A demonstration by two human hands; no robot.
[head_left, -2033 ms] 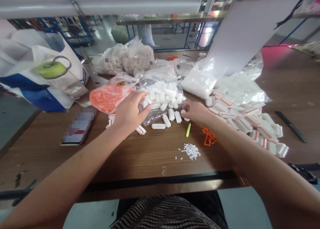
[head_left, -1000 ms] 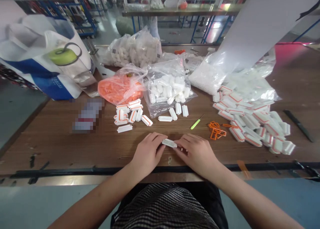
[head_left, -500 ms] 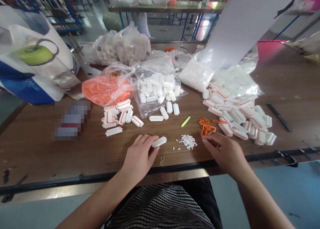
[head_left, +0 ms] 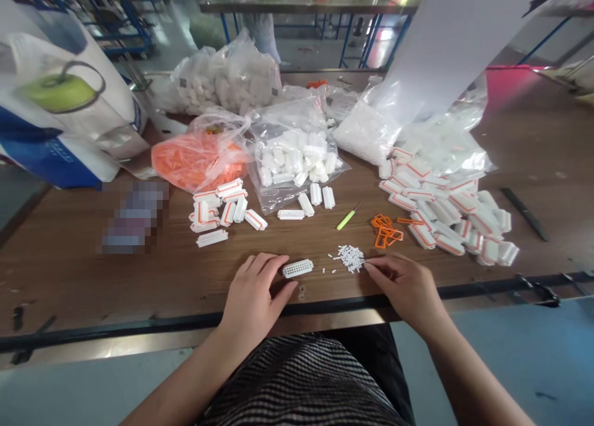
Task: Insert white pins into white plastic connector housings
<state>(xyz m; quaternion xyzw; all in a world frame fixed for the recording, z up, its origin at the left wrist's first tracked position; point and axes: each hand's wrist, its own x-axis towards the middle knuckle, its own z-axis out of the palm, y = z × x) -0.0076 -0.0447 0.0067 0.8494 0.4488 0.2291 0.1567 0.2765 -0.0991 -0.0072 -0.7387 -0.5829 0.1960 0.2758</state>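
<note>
My left hand (head_left: 257,283) rests on the wooden table, its fingertips right beside a white perforated connector housing (head_left: 297,268). The housing lies flat and seems free of my grip. My right hand (head_left: 403,283) reaches left, with its fingertips at the edge of a small pile of white pins (head_left: 350,258). A few loose pins lie nearer the housing. Neither hand visibly holds anything. Above the housing lie a green-handled pick (head_left: 348,220) and small orange plastic frames (head_left: 386,231).
White parts with orange strips lie in groups at left (head_left: 218,210) and right (head_left: 440,206). Behind them are a clear bag of white parts (head_left: 292,160), an orange-filled bag (head_left: 195,163) and a printed shopping bag (head_left: 60,91). A blurred phone (head_left: 134,218) lies left; a black tool (head_left: 524,214) lies right.
Both hands held the housing a second ago. My right hand then moved right to the pin pile, and my left hand let the housing down flat on the table.
</note>
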